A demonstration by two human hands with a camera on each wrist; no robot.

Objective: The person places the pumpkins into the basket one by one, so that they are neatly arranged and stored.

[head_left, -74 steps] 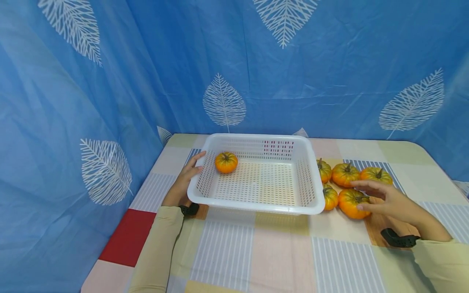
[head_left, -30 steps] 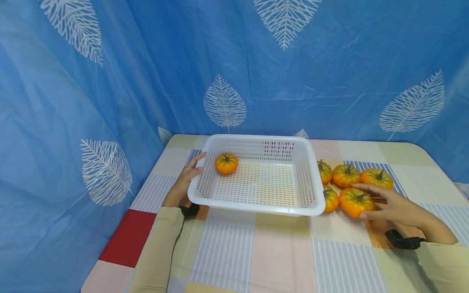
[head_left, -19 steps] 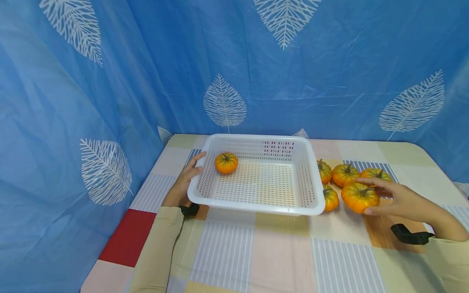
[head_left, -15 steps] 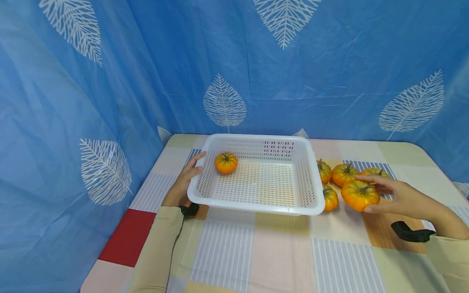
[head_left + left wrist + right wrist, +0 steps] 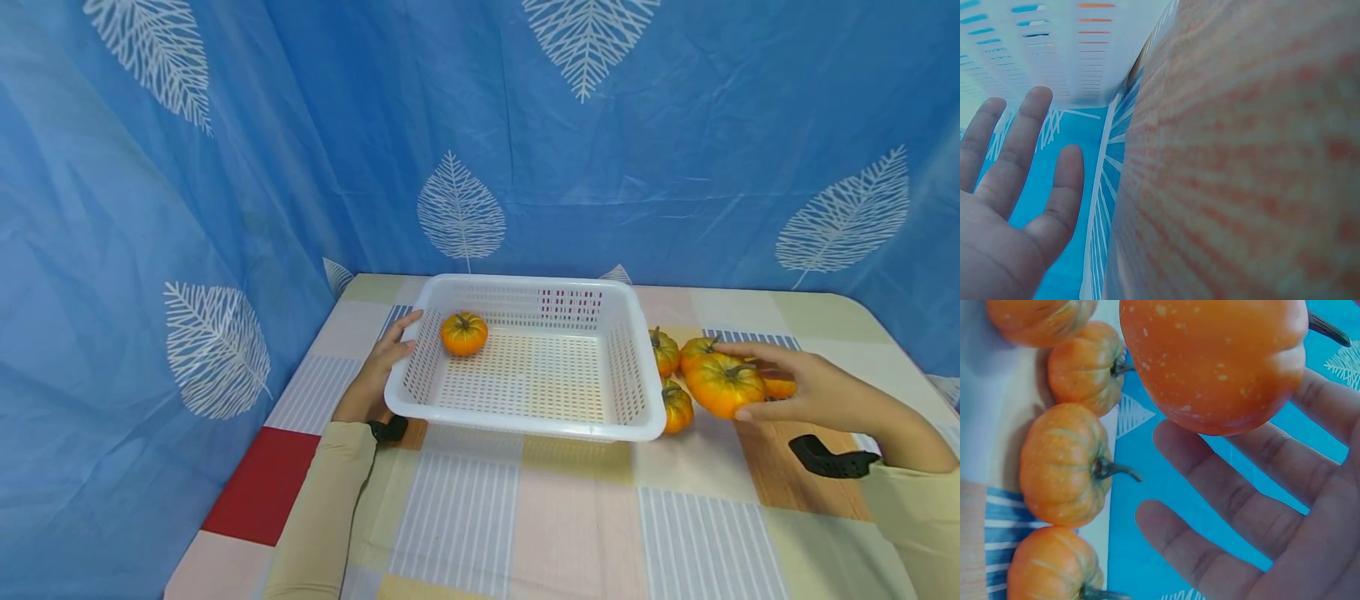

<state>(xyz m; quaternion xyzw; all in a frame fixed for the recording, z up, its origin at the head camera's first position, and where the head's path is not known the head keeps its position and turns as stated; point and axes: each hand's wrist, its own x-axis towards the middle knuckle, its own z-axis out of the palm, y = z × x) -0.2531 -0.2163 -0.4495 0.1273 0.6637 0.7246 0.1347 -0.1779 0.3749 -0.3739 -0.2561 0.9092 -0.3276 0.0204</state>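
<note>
My right hand (image 5: 813,387) holds an orange-yellow pumpkin (image 5: 723,385) between thumb and fingers, lifted above the table. In the right wrist view the pumpkin (image 5: 1216,362) fills the top, its dark stem pointing right; some fingers (image 5: 1204,550) stretch out beneath it. A white perforated plastic basket (image 5: 517,427) stands mid-table with one pumpkin (image 5: 464,335) in its left part. My left hand (image 5: 378,367) rests against the basket's left side at the rim. Its fingers (image 5: 1013,156) look straight in the left wrist view, beside the basket wall (image 5: 1066,69).
Several more pumpkins lie right of the basket: one near its front corner (image 5: 677,408), one behind that (image 5: 664,353), others partly hidden by the held pumpkin and right hand. A checked cloth (image 5: 570,525) covers the table. Blue leaf-print curtain (image 5: 570,208) hangs behind and at left.
My right hand has closed round the front pumpkin, raised it off the table and now shifts it slightly left and back. The left hand and basket have stayed in place.
</note>
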